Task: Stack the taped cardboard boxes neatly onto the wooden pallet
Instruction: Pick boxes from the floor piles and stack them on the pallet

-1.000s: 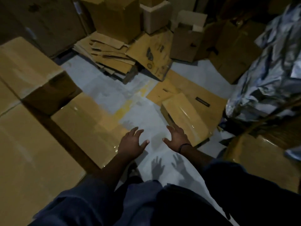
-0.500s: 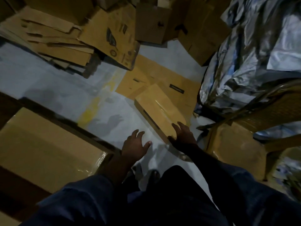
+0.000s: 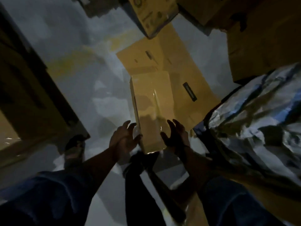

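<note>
A small taped cardboard box [image 3: 151, 108] lies on the pale floor, its long side pointing away from me, shiny tape running down its top. My left hand [image 3: 123, 139] is at the near left edge of the box, fingers spread. Across from it, my right hand [image 3: 176, 137] sits at the near right edge, fingers also apart, thumb over the box top. Neither hand has closed around the box. Large taped boxes [image 3: 24, 95] stand dark at the left edge; whatever they rest on is hidden.
A flattened cardboard sheet [image 3: 171, 62] lies under and behind the small box. Crinkled silver wrapping [image 3: 252, 119] bulges in close on the right. A printed carton [image 3: 151, 13] and brown boxes [image 3: 260, 38] crowd the top. My sandalled foot [image 3: 75, 149] stands left of the hands.
I have leaned in over the small box. Both hands moved from its near corner and the floor to either side of its near end; the view swung right and down.
</note>
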A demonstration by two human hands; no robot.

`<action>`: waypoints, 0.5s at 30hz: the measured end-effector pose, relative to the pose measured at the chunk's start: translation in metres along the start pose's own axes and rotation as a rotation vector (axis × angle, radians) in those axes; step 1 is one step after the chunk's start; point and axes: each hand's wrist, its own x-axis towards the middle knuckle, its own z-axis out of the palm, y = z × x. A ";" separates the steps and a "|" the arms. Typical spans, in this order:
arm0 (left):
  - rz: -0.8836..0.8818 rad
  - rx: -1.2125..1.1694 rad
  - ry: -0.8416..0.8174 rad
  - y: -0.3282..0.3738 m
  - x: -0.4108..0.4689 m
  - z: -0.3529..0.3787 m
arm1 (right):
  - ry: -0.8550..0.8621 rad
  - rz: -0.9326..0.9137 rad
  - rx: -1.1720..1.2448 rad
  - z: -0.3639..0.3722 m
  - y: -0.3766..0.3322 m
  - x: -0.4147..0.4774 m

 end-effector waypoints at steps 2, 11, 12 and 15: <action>-0.032 -0.023 0.021 0.009 0.035 0.042 | 0.002 -0.012 -0.019 0.025 0.035 0.045; -0.087 0.051 0.140 0.009 0.205 0.184 | -0.014 -0.054 0.077 0.127 0.136 0.225; -0.121 0.012 0.157 0.010 0.213 0.190 | 0.006 -0.063 0.136 0.140 0.144 0.245; -0.208 -0.122 0.229 0.012 0.229 0.203 | 0.004 -0.086 0.327 0.145 0.135 0.264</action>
